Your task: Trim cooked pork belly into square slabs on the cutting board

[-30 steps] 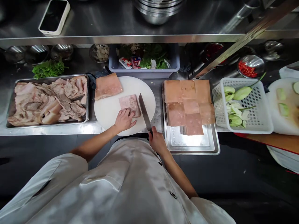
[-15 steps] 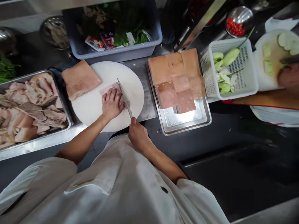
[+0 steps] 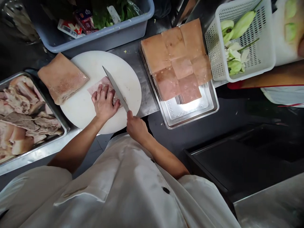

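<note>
My left hand lies with its fingers spread on a pale pink piece of meat on the round white cutting board. My right hand is closed around the handle of a knife. The blade points up and to the left, along the right side of the meat and close to my left fingertips. A larger slab of meat with tan skin overlaps the board's upper left edge.
Right of the board, a metal tray holds several square meat slabs. Beyond it stand a white basket with green vegetables and another person's hand. A blue-grey bin is behind; a tray of cut meat sits left.
The view has shifted, so the board and bin appear further left and the basket higher. My left hand stays on the meat, and my right hand still holds the knife beside it.
</note>
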{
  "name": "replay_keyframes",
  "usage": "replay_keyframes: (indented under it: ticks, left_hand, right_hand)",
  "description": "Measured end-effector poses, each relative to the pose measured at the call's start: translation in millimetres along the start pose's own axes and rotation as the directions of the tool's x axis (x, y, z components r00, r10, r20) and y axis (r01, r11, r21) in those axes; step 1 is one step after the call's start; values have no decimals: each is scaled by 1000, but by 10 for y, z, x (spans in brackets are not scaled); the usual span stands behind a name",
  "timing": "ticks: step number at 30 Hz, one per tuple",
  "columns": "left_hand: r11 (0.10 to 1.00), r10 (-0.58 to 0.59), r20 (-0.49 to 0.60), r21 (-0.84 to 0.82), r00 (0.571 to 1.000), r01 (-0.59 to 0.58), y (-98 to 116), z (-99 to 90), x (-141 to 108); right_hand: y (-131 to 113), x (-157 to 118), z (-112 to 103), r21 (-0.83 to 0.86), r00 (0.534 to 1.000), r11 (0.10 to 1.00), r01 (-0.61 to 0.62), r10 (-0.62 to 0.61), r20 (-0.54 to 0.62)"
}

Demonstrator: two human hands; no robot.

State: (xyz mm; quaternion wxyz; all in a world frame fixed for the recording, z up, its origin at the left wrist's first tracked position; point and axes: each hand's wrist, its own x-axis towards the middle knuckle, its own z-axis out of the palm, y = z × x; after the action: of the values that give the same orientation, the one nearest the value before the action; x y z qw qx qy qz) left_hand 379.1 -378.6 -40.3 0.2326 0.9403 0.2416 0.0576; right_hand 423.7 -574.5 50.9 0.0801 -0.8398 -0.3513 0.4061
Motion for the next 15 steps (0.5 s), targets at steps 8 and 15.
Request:
replay_keyframes:
  ticks: [8, 15]
  left_hand:
    - [1000, -19, 16, 13, 1000, 19, -8, 7, -9]
    - [1000, 21, 30, -3, 999, -21, -70, -72, -22]
  right_hand:
    - [20, 199, 58, 7, 1000, 1000, -7, 7, 4]
    - [272, 818, -390, 69, 944, 979, 193, -166, -285]
